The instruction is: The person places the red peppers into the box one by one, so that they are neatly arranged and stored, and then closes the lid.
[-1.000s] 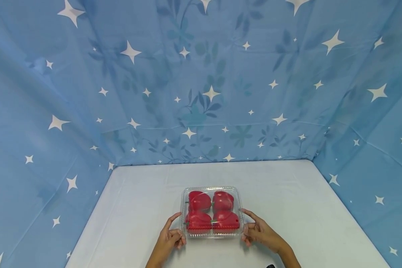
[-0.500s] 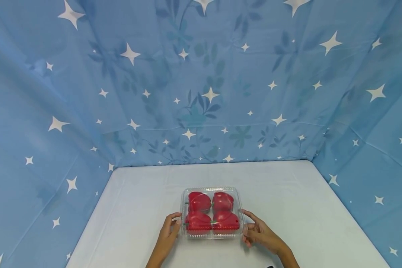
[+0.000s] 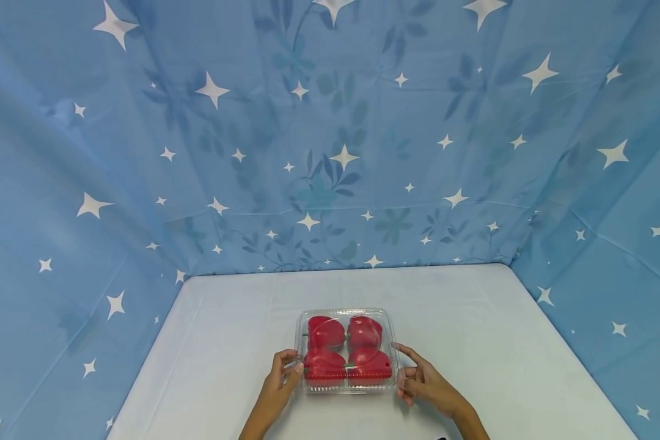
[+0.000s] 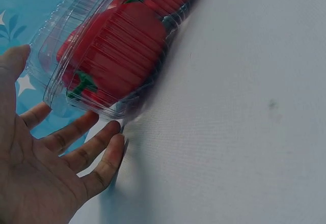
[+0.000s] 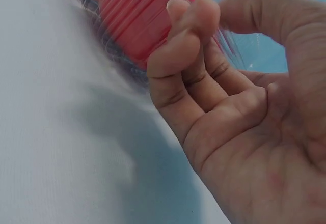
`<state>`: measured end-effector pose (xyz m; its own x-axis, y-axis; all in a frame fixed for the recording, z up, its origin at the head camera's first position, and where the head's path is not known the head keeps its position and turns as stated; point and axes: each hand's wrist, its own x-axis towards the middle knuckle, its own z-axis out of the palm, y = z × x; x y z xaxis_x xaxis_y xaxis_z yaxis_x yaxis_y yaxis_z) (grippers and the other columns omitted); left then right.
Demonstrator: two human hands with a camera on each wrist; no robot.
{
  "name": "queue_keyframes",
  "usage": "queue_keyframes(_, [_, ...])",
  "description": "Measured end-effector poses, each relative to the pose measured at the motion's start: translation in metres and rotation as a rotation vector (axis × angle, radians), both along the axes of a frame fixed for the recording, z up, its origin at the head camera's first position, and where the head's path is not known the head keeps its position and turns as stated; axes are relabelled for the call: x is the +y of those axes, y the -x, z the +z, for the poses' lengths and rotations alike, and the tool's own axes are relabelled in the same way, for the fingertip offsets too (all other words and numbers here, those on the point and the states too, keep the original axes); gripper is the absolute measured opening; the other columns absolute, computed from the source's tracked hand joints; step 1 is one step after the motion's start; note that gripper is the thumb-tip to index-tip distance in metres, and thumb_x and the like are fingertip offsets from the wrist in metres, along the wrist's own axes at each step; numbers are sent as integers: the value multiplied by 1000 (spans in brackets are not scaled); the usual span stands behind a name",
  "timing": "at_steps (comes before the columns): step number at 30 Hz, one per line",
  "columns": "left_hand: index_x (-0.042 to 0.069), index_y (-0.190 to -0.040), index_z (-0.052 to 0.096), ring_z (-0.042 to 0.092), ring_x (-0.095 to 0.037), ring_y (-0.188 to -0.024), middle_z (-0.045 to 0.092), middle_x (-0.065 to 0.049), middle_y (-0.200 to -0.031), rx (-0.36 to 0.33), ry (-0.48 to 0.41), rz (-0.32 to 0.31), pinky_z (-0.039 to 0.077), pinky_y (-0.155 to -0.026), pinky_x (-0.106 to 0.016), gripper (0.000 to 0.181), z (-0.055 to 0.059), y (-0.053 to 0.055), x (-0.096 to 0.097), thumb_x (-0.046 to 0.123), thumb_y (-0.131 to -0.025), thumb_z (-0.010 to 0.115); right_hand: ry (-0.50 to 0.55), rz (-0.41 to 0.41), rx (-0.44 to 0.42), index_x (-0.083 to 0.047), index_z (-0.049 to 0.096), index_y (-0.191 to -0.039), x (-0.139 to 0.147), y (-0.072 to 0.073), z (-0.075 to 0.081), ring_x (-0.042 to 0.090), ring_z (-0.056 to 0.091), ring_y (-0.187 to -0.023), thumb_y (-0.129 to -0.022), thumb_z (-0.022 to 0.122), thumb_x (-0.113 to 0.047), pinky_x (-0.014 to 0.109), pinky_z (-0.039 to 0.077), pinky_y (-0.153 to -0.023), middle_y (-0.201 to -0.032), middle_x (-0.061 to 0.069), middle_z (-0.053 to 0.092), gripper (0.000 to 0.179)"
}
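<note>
A clear plastic clamshell container (image 3: 345,391) lies closed on the white table, holding several glossy red peppers (image 3: 327,333) with green stems. At its left side is my left hand (image 3: 276,387); in the left wrist view the thumb (image 4: 15,61) touches the lid's edge, and the other fingers extend, nearly straight, by the lower rim. My right hand (image 3: 431,385) is at the right side, index finger reaching along the edge. The right wrist view shows curled fingers (image 5: 175,56) and thumb pinching near the container's rim; the exact contact is partly hidden.
The white tabletop (image 3: 225,318) surrounds the container. Blue star-patterned curtains (image 3: 330,122) enclose the table at the back and both sides. A small dark object (image 3: 442,438) shows at the bottom edge, near my right forearm.
My left hand has uncurled its fingers from the front left corner, and its thumb has risen to the container's left edge. The right hand and the container stay nearly still.
</note>
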<state>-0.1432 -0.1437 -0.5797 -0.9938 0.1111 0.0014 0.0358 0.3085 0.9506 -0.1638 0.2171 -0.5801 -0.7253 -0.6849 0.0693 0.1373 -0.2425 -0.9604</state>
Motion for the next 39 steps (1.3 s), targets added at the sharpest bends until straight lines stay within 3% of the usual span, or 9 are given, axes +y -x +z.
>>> queue_keyframes(6, [8,-135,37,59,-37,-120,49,-22,-138,-15,9,-2,57,-89,-42,45,3,0,0,35,-102,51,7,-4,7,0,-1,-154,-1,-1,0,4,60,-66,-95,44,9,18,49,-60,-87,-3,63,75])
queue_keyframes(14, [8,-134,37,60,-35,-117,51,-21,-136,-17,17,-6,57,-88,-38,44,2,-1,2,35,-102,51,0,-24,12,-3,5,-154,0,-3,-3,3,58,-66,-96,44,10,18,47,-60,-86,-4,62,71])
queue_keyframes(22, [9,-134,36,61,-35,-115,51,-23,-136,-19,35,-19,56,-88,-45,45,2,2,4,36,-101,51,-50,-29,-46,-1,-4,-154,6,-2,-4,3,61,-68,-98,45,4,18,52,-62,-87,-5,65,74])
queue_keyframes(31, [8,-140,33,60,-39,-117,49,-24,-137,31,18,-35,57,-89,-38,47,-1,2,3,32,-103,48,-117,-15,-100,-6,-9,-154,9,1,-1,6,61,-69,-102,41,-2,21,55,-66,-88,-5,65,72])
queue_keyframes(35, [6,-144,33,64,-35,-109,53,-22,-131,96,50,9,57,-84,-30,47,-4,1,0,27,-104,45,-199,-51,-102,-5,-3,-155,16,1,0,6,61,-67,-105,39,-8,22,56,-65,-83,-4,65,65])
queue_keyframes(37, [4,-142,39,66,-31,-104,57,-19,-127,139,81,69,57,-83,-28,44,-4,0,-3,26,-105,45,-277,-126,-69,-1,7,-154,20,1,2,7,61,-64,-106,39,-14,22,57,-63,-80,-2,64,59])
queue_keyframes(39, [4,-138,46,67,-28,-103,61,-16,-125,184,158,141,57,-84,-31,41,-3,0,-7,26,-104,46,-362,-250,1,5,22,-149,21,1,4,8,62,-61,-106,42,-18,25,57,-59,-77,3,64,53])
